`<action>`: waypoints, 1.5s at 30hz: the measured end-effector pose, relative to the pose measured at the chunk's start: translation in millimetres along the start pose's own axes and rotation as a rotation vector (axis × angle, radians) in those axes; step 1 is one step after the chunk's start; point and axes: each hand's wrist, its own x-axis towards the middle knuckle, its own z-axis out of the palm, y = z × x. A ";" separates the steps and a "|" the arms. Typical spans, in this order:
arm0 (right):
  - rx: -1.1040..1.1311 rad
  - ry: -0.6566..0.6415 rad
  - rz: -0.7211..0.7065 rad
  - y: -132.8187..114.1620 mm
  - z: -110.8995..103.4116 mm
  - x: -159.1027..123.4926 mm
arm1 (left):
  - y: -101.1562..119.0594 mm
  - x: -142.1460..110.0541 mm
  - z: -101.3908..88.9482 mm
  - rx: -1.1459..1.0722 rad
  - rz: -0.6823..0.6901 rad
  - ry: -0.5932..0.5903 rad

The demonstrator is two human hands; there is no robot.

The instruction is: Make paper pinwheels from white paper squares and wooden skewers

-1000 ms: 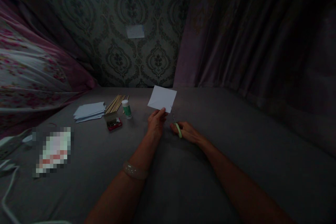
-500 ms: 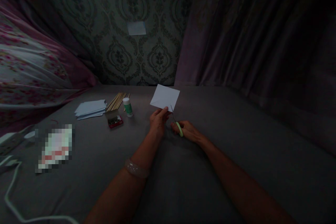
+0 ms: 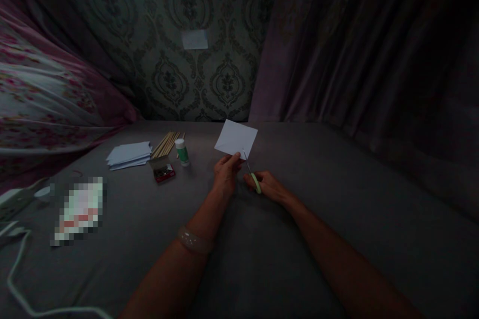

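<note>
"Paper (image 3: 236, 137) has shifted slightly right since a second ago, and the scissors (image 3: 254, 178) now overlap its lower right corner further than they did then."

"Meaning what for the work?"

"I'd judge that the corner is now within the blades' reach. It's dim, though, so I can't tell whether they are spread or closed, or if the corner is cut at all."

"How do the hands stand?"

"Left hand (image 3: 225, 172): thumb and fingers pinched together on the paper's lower edge, holding it up off the worktop (image 3: 337, 184). Right hand (image 3: 270, 185): fingers curled round the scissors' green handle."

"Anything in the way?"

"Mostly the left thumb. It sits just beside the blades, so a swing left could nick it."

"What else lies about?"

"It's all on the left, apart from both hands. A white-capped bottle (image 3: 182, 152) stands upright, with sticks (image 3: 165, 144) lying behind it and an open red box (image 3: 163, 173) in front, to its left. Further left is a stack (image 3: 129, 155) of white sheets. Nearer the viewer come a pixelated item (image 3: 80, 209), a power strip (image 3: 15, 205) and a white cord (image 3: 56, 312)."

"And straight ahead?"

"One pale sheet (image 3: 195, 40) on the patterned wall (image 3: 224, 20)."
</note>
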 end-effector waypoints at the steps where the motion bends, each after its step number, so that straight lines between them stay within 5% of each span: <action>1: 0.001 0.005 -0.001 0.2 0.1 0.1 | 0.2 -0.2 0.2 0.003 0.000 0.001; 45: 0.048 0.154 0.065 0.5 7.1 1.2 | 6.0 0.1 2.6 0.019 -0.022 0.033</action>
